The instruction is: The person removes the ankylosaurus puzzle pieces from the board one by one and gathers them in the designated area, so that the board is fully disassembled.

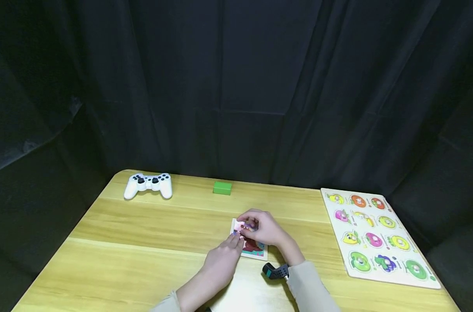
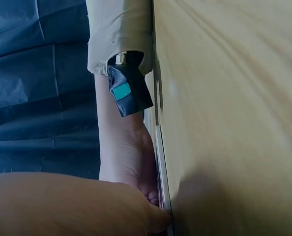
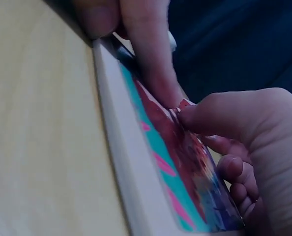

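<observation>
A small picture puzzle board (image 1: 262,254) with a pale rim lies flat on the table; its teal, pink and dark red picture (image 3: 158,123) shows in the right wrist view. My left hand (image 1: 223,261) reaches in from the near left, its fairly straight fingers touching the board's left side and picture. Above the board, my right hand (image 1: 268,229) pinches a small puzzle piece (image 3: 185,103) between thumb and fingers, close to a left fingertip. Fingers hide most of that piece. The left wrist view shows the left hand (image 2: 77,204) in front of the right hand (image 2: 124,155).
A white game controller (image 1: 149,185) sits at the back left of the wooden table (image 1: 142,251). Beside the back edge lies a green block (image 1: 222,188). To the right is a large fruit puzzle board (image 1: 380,238). Dark curtains (image 1: 236,86) surround the table.
</observation>
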### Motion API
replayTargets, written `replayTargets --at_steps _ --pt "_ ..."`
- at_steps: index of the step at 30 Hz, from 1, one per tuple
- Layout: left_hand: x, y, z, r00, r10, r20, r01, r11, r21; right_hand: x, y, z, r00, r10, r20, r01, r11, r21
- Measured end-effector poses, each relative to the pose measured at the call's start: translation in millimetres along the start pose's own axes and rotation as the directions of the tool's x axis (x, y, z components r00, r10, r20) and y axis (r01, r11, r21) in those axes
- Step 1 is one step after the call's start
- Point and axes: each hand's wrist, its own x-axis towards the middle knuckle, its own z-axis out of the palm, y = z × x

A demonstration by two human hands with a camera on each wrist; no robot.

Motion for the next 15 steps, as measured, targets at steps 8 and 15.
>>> replayTargets --at_steps 8,15 --pt "-4.6 -2.3 -4.4 1.0 -0.001 -0.005 0.001 1.0 0.028 3.2 -3.9 2.9 0.999 -0.042 0.007 0.042 0.999 0.019" --pt "-9.1 -2.5 -3.0 0.999 0.015 -0.033 -0.013 0.999 0.049 -0.1 -3.7 5.9 0.999 -0.043 -0.004 0.043 0.999 0.006"
